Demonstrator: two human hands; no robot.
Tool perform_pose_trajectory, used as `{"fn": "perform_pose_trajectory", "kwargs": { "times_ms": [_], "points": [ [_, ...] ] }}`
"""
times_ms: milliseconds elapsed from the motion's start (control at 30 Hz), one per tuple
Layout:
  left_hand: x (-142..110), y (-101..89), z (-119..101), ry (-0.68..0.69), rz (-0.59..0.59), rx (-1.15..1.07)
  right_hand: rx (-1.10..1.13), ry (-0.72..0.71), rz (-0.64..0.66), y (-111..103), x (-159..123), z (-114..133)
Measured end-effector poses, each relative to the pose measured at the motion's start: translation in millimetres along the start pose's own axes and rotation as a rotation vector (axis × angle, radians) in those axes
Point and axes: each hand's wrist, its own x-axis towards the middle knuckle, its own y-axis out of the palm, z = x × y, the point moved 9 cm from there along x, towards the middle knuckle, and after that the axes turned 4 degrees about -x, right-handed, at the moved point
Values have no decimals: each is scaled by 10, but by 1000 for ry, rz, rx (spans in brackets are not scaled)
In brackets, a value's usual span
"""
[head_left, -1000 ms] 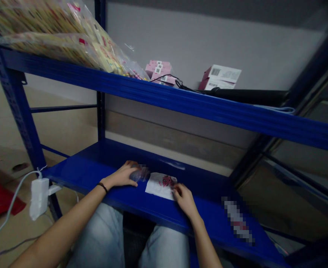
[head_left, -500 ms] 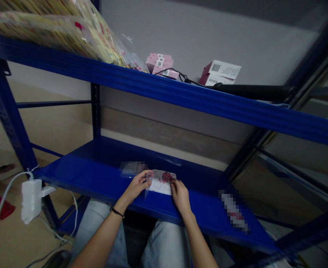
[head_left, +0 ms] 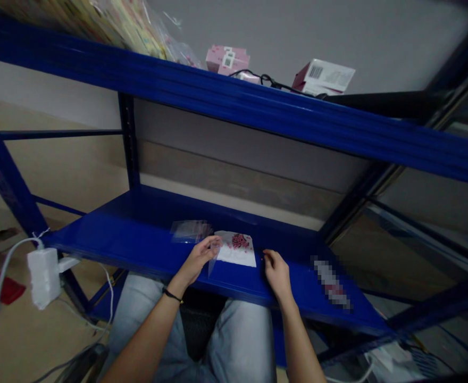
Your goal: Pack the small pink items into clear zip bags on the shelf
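My left hand (head_left: 199, 259) pinches a small clear plastic bag (head_left: 213, 261) that hangs over the left edge of a white sheet (head_left: 234, 257). A heap of small dark red and pink beads (head_left: 240, 241) lies on that sheet, with a few loose ones around it. Right of the sheet and apart from it, my right hand (head_left: 277, 272) has its thumb and fingers pressed together low over the blue shelf; whatever is between the fingertips is too small to name. Behind my left hand lies a flat pile of clear plastic bags (head_left: 190, 231).
A pixelated patch (head_left: 332, 283) covers something at the right of the blue shelf (head_left: 154, 213). Overhead, an upper shelf beam (head_left: 218, 96) carries pink boxes (head_left: 228, 59), white boxes (head_left: 327, 76), a black cable and large filled bags. A white power adapter (head_left: 43, 277) hangs at the left.
My right hand has moved right, away from the beads and off the sheet. My left hand keeps the plastic bag near the sheet's left edge. The view has tilted slightly downward.
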Motion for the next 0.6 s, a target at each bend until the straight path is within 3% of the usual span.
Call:
{"fn": "perform_pose_trajectory", "kwargs": {
  "times_ms": [133, 200, 467, 600],
  "points": [
    [6, -46, -21, 14, -46, -91, 41, 154, -62, -174, -92, -345],
    [9, -62, -25, 13, -65, -110, 42, 178, -66, -210, -114, -404],
    [0, -65, -11, -12, -75, -103, -83, -82, 128, 98, 27, 61],
    [-8, -42, 6, -19, -47, -82, -132, -135, 160, 160, 41, 122]
  ]
}}
